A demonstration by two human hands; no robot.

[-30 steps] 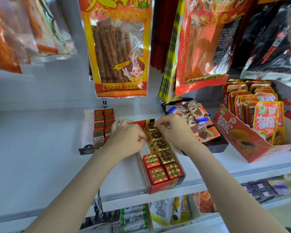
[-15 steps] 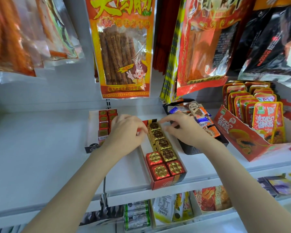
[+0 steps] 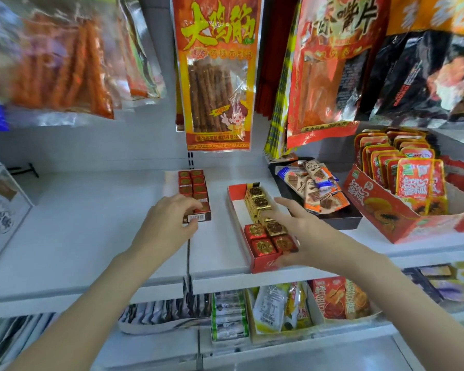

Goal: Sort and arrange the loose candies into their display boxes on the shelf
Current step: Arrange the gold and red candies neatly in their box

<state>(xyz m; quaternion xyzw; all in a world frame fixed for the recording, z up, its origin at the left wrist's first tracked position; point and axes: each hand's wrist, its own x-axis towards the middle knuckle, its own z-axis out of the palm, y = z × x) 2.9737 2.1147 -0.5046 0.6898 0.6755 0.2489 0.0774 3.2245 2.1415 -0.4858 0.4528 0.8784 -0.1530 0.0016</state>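
A red display box [image 3: 263, 265] stands on the white shelf [image 3: 91, 231]. It holds a row of gold-wrapped candies [image 3: 260, 202] and, at its near end, red-wrapped candies [image 3: 255, 230]. My right hand [image 3: 300, 231] reaches in from the right with fingers stretched out. Its fingertips touch the gold candies midway along the row, and its thumb lies by the box's front right corner. To the left, a narrow brown box [image 3: 197, 217] is filled with small red square candies [image 3: 196, 183]. My left hand [image 3: 166, 220] grips the brown box's near end, fingers on top and thumb below the barcode.
A black tray [image 3: 343, 220] of loose chocolate packets [image 3: 316, 188] sits right of the red box. A large red carton [image 3: 402, 218] of orange sachets is beyond it. Snack bags [image 3: 217, 76] hang overhead. The lower shelf [image 3: 279, 311] holds more packets.
My left hand left the red box and moved left onto the brown box. My right hand slid from the far end of the gold row toward the near part.
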